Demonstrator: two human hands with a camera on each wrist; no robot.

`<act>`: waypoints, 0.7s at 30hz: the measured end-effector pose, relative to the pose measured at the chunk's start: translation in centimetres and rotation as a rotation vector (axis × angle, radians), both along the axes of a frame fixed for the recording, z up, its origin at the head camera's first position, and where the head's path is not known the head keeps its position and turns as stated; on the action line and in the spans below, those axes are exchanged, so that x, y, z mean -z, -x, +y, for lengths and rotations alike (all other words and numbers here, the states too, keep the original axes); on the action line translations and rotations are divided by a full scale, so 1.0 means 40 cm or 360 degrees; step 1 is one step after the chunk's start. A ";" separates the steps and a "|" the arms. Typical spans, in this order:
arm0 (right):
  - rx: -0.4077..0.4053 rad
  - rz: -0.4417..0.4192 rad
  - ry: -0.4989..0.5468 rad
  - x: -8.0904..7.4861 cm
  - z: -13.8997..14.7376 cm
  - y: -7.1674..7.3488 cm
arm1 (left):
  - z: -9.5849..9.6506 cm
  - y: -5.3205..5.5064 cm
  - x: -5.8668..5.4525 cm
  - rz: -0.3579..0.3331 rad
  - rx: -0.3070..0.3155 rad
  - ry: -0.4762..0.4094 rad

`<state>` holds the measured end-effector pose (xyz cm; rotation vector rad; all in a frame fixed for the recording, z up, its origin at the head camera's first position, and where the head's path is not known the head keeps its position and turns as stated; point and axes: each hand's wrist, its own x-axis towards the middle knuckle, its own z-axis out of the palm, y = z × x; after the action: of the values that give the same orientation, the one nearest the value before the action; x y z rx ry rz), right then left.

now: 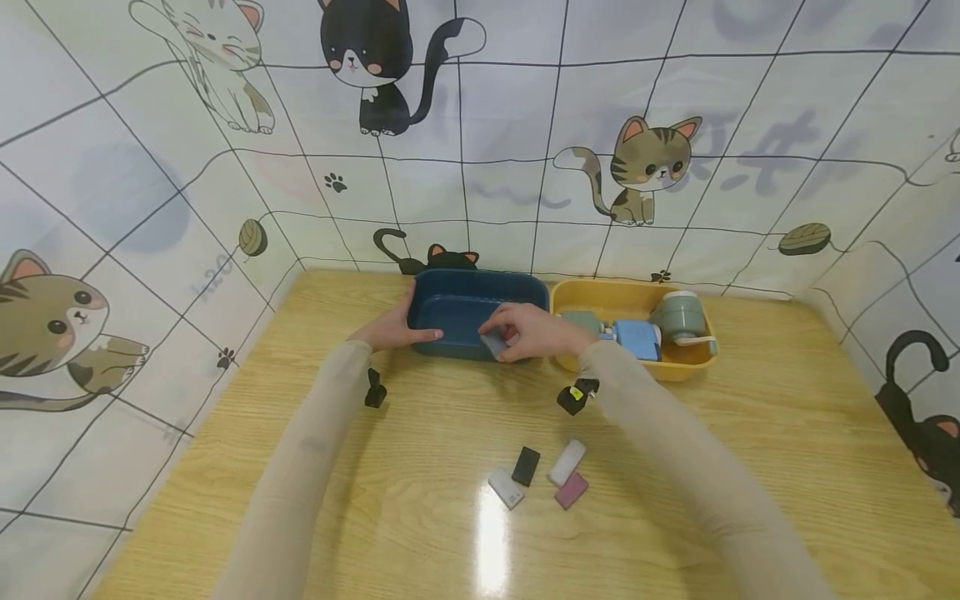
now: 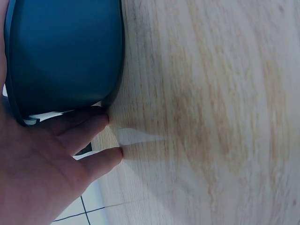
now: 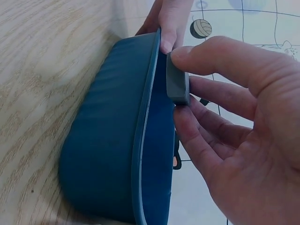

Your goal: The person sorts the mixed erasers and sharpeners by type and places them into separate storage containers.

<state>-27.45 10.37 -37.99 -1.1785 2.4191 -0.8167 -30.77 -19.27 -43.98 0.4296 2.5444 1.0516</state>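
Your right hand (image 1: pixel 534 332) pinches a small, flat grey block (image 3: pixel 177 83) between thumb and fingers, right over the near rim of the dark blue tub (image 1: pixel 457 310). Your left hand (image 1: pixel 392 328) steadies that tub's left end, fingers curled on the rim.

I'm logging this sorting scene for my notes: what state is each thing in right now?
left hand: grips the blue tray's rim.
right hand: pinches a grey block over the tray's edge.
blue tray: upright on the table, nothing visible inside.
yellow tray: upright, holds several items.
four small blocks: lying loose on the table.
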 end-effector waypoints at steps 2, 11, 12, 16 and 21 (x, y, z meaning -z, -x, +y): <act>0.0006 -0.0019 -0.0007 -0.001 -0.004 0.003 | 0.000 0.000 0.001 0.0004 0.0002 0.0007; 0.0046 -0.0025 -0.0056 0.001 -0.021 0.029 | 0.001 0.003 0.001 -0.0004 -0.0037 0.0113; 0.0056 -0.0025 -0.0063 -0.002 -0.023 0.031 | 0.001 0.004 0.002 -0.0006 -0.0036 0.0104; 0.0114 -0.0056 -0.0090 -0.011 -0.030 0.042 | -0.001 0.005 0.001 -0.0014 -0.0028 0.0098; 0.0179 -0.0069 -0.0116 -0.023 -0.037 0.057 | -0.002 0.004 0.000 -0.0022 -0.0049 0.0139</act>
<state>-29.74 8.89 -37.09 -0.9955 2.4757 -0.7716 -30.93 -19.34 -43.98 0.3593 2.5811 0.9465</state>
